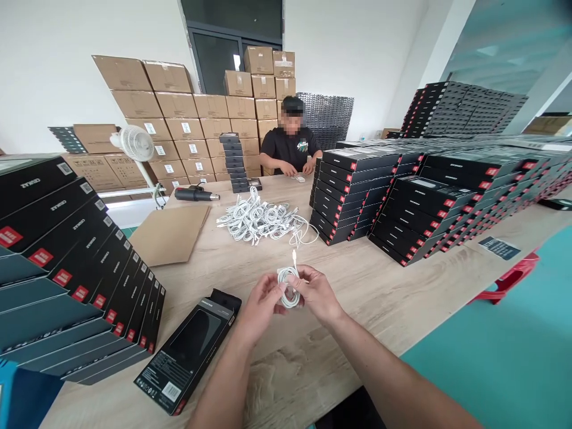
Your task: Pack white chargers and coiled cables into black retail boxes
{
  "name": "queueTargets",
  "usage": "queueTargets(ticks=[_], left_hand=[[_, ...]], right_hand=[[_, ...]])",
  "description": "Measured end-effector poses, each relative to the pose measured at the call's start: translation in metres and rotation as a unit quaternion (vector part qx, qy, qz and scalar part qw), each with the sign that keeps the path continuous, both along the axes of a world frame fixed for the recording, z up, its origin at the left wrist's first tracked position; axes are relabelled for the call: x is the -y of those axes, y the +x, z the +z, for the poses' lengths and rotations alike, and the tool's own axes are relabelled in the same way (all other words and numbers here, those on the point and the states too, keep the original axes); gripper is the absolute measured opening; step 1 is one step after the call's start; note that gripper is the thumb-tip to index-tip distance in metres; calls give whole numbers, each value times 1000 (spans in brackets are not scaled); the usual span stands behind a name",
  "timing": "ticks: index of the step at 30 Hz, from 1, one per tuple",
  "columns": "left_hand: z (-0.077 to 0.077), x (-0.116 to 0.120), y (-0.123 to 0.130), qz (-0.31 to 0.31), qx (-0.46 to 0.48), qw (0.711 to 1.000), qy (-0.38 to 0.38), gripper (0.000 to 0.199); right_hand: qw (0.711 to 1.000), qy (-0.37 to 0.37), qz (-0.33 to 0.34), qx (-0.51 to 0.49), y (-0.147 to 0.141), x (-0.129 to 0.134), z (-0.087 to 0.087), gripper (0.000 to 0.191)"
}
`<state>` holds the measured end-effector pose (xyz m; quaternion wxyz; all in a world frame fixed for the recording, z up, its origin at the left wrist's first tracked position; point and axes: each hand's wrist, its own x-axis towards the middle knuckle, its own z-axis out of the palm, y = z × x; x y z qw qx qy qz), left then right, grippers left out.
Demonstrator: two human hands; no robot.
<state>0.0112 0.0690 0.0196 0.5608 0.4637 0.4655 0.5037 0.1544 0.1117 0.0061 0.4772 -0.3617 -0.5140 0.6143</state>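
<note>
Between my two hands is a coiled white cable [289, 288], held above the wooden table, with its connector end sticking up from the top of the coil. The fingers of my left hand [264, 298] close on the coil's left side. My right hand [318, 293] grips the right side, its thumb across the coil's middle. A black box [190, 351] with its top flap open lies to the left of my left forearm. Beyond my hands, a heap of coiled white cables [257, 219] lies on the table [286, 369].
Stacked black boxes stand at the left [89, 256] and right [353, 190]. A cardboard sheet [172, 235] and a black heat gun [194, 193] lie at the back left. Across the table sits a person [290, 146] with both hands at a small item. A white fan [136, 143] stands behind.
</note>
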Motion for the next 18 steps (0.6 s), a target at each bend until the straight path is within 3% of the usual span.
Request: queueTargets(ticks=[3, 7, 11, 15, 18], left_hand=[[-4, -1, 1, -36, -4, 999, -28, 43], [-9, -4, -1, 9, 4, 1000, -19, 40], [-6, -4, 0, 34, -26, 999, 8, 36], [-3, -2, 3, 42, -59, 997, 24, 30], [-4, -2, 4, 42, -93, 994, 26, 25]], right_hand=[[998, 39, -24, 39, -1, -1, -1, 36], [988, 106, -40, 106, 1, -5, 2, 27], [980, 119, -71, 144, 2, -9, 6, 25], [952, 162, -111, 234, 2, -4, 12, 25], [920, 227, -109, 301, 2, 2, 17, 14]])
